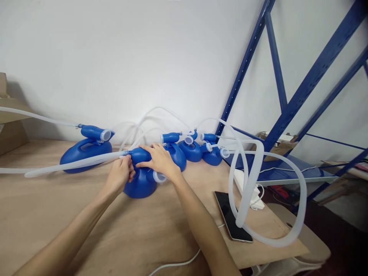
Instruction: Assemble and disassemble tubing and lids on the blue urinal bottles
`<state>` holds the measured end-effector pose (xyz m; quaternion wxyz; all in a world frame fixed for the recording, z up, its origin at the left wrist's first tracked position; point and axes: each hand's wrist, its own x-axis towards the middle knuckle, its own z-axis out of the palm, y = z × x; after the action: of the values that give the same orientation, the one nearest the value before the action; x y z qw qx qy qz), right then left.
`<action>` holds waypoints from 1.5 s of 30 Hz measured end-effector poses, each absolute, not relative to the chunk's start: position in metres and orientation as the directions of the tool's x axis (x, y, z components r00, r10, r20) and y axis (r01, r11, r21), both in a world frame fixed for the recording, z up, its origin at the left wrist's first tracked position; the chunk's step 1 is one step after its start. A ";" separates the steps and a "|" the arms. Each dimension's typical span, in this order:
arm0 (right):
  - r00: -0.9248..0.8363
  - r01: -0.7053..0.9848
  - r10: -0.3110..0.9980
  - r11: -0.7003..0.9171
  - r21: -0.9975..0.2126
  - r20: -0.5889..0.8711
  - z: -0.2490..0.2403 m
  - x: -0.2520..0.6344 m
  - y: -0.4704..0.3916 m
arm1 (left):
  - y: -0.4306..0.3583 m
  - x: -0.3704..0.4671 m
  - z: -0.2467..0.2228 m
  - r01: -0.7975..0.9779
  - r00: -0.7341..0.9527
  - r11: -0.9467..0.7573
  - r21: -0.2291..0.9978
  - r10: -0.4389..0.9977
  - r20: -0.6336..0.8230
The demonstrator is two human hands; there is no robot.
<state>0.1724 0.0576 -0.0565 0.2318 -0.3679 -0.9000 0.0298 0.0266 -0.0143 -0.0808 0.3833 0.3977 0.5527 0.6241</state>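
In the middle of the head view stands a blue plastic urinal bottle [140, 187] with a translucent hose [94, 158] joined to the end of its upper blue part [140, 154]. Fingers of my left hand [121, 171] are closed in a pinch at that joint, where hose meets blue plastic; the fingertips are partly hidden. My right hand [161, 159] wraps over the upper blue part from the right and grips it. Below its wrist, the bottle's white cap [159, 177] shows. Another blue bottle [86, 154] with its own hose sits to the left.
Several more blue bottles [191, 152] stand along the wall at the right. A looped hose [301, 199] hangs over the table's right edge. A dark phone [230, 218] and a white power strip [254, 197] lie there. Beyond rises blue shelving [313, 80]; a cardboard box [14, 134] is far left.
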 end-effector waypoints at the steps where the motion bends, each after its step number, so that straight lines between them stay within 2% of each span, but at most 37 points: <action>1: -0.624 0.645 0.675 0.729 -0.228 0.394 -0.057 0.172 0.058 | -0.014 0.026 -0.082 -0.026 -0.390 -0.107 0.994 0.916 0.088; 6: -0.640 0.611 0.664 0.745 -0.268 0.387 -0.056 0.173 0.060 | -0.014 0.022 -0.089 0.017 -0.398 -0.157 0.987 0.905 0.151; 12: -0.650 0.586 0.649 0.759 -0.285 0.394 -0.059 0.173 0.066 | -0.009 0.019 -0.099 -0.016 -0.368 -0.203 0.979 0.912 0.183; 19: -0.653 0.580 0.639 0.767 -0.274 0.408 -0.059 0.173 0.065 | -0.009 0.005 -0.099 -0.009 -0.230 -0.159 0.987 0.961 0.153; 26: -0.638 0.594 0.662 0.748 -0.296 0.393 -0.057 0.175 0.063 | -0.014 -0.002 -0.096 0.125 -0.198 -0.176 0.976 0.960 0.198; 28: -0.631 0.605 0.676 0.736 -0.304 0.381 -0.056 0.175 0.061 | -0.016 -0.006 -0.096 0.307 -0.224 -0.208 0.929 0.933 0.283; 31: -0.632 0.616 0.685 0.727 -0.302 0.362 -0.053 0.175 0.057 | -0.018 -0.009 -0.096 0.591 -0.247 -0.220 0.776 0.866 0.434; 37: -0.639 0.613 0.671 0.739 -0.279 0.375 -0.054 0.174 0.058 | -0.021 -0.008 -0.094 0.673 -0.273 -0.195 0.713 0.831 0.485; 39: -0.652 0.600 0.654 0.755 -0.266 0.384 -0.055 0.174 0.060 | -0.024 -0.010 -0.092 0.723 -0.349 -0.170 0.670 0.747 0.565; 42: -0.671 0.594 0.634 0.770 -0.232 0.386 -0.056 0.174 0.062 | -0.030 -0.018 -0.090 0.837 -0.379 -0.133 0.530 0.557 0.738; 45: -0.685 0.604 0.629 0.772 -0.197 0.367 -0.055 0.177 0.061 | -0.032 -0.028 -0.088 0.942 -0.221 -0.117 0.315 0.492 0.842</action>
<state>0.1769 0.0610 -0.0552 0.2109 -0.3359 -0.9175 0.0300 -0.0284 -0.0322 -0.0882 -0.2370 0.5775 0.6207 0.4744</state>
